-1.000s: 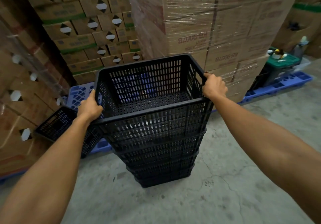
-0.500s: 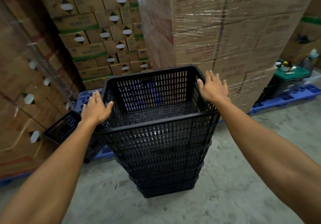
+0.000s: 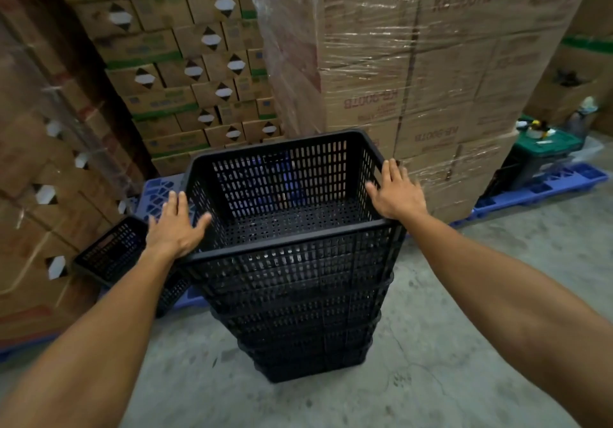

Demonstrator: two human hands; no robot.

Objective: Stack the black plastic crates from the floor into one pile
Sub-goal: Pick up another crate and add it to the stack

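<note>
Fingers flat | left hand (image 3: 174, 228), right hand (image 3: 396, 192) | top crate (image 3: 292, 215) rims

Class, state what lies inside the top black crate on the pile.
The top crate holds nothing: its perforated floor shows bare. The crates nested beneath it show only their side walls; their insides are covered.

left hand (image 3: 174, 228), right hand (image 3: 398, 192), fingers (image 3: 393, 170) straight

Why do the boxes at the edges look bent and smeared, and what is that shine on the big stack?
Head view: a wide-angle lens bows the boxes on the left; they look soft, while the top crate and both open hands, left and right, are fairly sharp. The shine is glare on the plastic wrap. The light is dim and even.
</note>
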